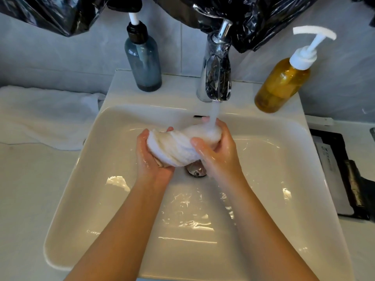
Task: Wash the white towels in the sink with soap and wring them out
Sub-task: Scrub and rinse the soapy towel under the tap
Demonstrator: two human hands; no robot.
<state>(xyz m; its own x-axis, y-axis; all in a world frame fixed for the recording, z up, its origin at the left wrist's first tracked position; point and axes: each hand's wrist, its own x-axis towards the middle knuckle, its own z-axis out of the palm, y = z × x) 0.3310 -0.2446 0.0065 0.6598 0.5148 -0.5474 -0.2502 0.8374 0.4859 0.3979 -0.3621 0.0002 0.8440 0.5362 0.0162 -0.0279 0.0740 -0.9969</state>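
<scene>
On counter (30,189) left of left hand (151,159), spare towel (40,114); twisted towel (174,148) gripped at both ends, left hand from below, right hand (216,153) over the top, under running tap (217,78) above sink (81,179) drain (196,171); amber bottle (282,84) beyond right hand.

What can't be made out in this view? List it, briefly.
Head view only:
- the drain: mostly covered by the towel and right hand.
- the towel's underside: hidden in the grip of left hand and right hand.
- print on the dark tray, right edge: too small, blurred.
</scene>
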